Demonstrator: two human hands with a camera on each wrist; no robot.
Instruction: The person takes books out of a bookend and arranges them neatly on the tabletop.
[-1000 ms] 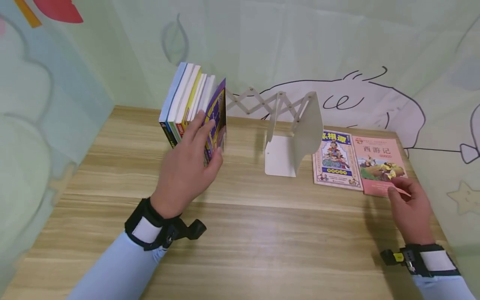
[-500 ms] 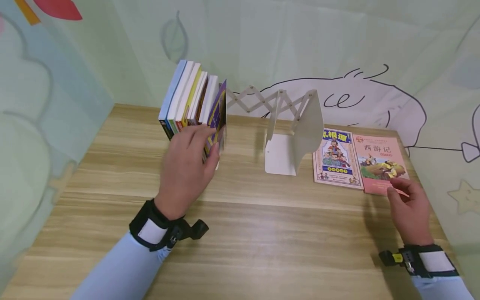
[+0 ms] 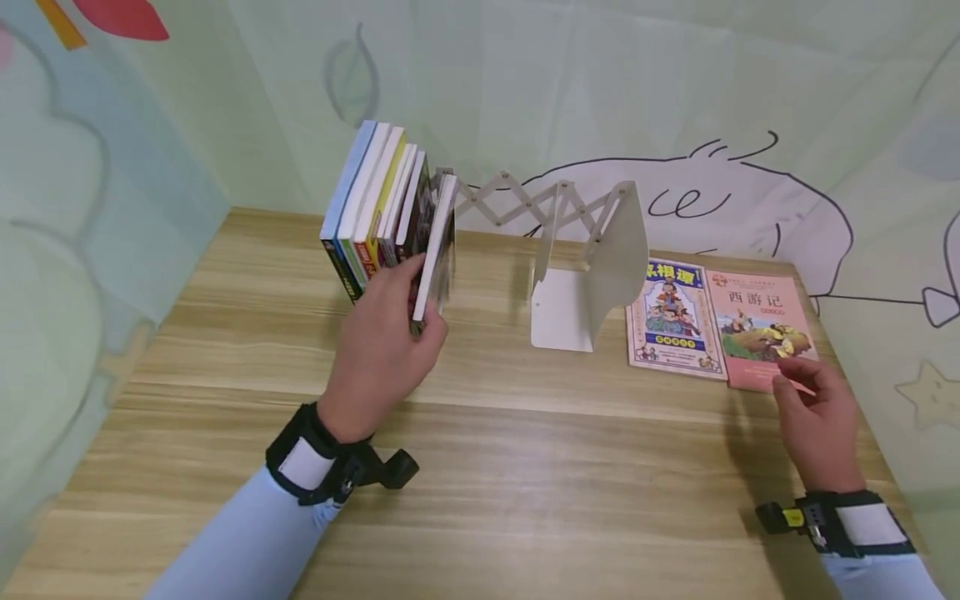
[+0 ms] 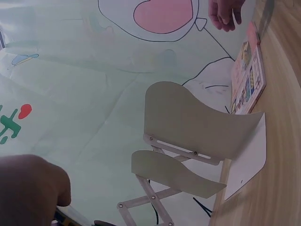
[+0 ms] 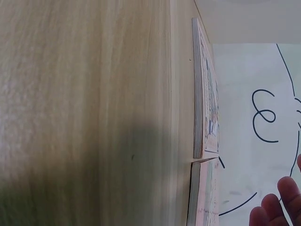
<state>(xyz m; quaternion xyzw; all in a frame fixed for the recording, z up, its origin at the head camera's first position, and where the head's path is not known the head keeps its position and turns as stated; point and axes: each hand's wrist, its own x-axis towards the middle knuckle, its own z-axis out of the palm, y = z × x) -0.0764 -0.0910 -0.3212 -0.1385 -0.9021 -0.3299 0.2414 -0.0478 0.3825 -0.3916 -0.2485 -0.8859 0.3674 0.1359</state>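
Note:
Several upright books [image 3: 367, 187] stand in a row at the left, in the head view. My left hand [image 3: 382, 350] pinches a thin white-edged book [image 3: 437, 242] at the row's right end, its thumb on the right side and fingers on the left. The fingertips are partly hidden behind the book. My right hand [image 3: 817, 425] hovers with loosely bent fingers and nothing in them, near the lower edge of a pink book [image 3: 761, 321] lying flat. Beside that book lies a blue-and-white comic-style book [image 3: 673, 321].
A pale metal bookend [image 3: 618, 250] with a folding lattice [image 3: 517, 204] stretches right from the row; its base plate [image 3: 558, 321] sits on the wooden table [image 3: 525, 475]. A printed cloth backdrop [image 3: 480, 83] rises behind the table.
My left fingers have slipped in left of the end book and the purple cover no longer shows. A gap has opened between that book and the row. The right hand stays nearly still.

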